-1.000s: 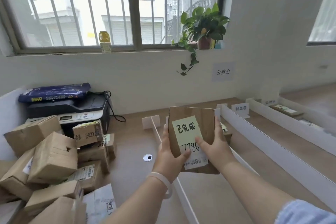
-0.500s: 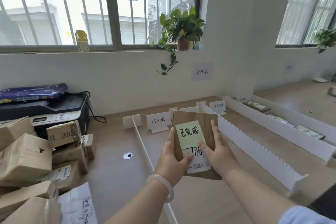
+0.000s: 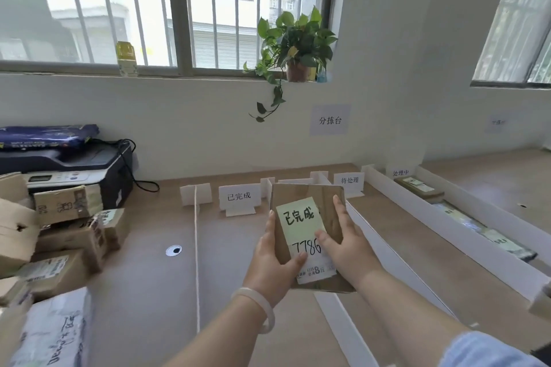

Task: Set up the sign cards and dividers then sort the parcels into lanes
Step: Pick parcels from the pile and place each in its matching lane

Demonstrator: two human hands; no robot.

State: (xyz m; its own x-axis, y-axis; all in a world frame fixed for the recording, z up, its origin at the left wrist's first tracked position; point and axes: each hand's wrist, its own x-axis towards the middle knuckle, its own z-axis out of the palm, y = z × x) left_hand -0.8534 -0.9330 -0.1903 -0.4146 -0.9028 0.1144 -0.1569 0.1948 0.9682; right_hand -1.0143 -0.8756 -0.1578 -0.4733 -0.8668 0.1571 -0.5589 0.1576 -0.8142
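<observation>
Holding the parcel (image 3: 310,217) up in front of me with both hands, I had it above the bench (image 3: 143,277), over the lane headed by the 已完成 sign card (image 3: 238,197). My left hand (image 3: 269,262) cupped its left edge, thumb pressed on the printed label; my right hand (image 3: 347,244) clasped the right edge, fingers (image 3: 340,211) lying flat along the cardboard. A green sticky note (image 3: 299,219) on its face read 已完成, matching that card. It looked like a thin, stiff cardboard mailer, probably light and not fragile. Gripping by the two long edges seemed best, keeping my thumbs clear of the note, which could peel.
</observation>
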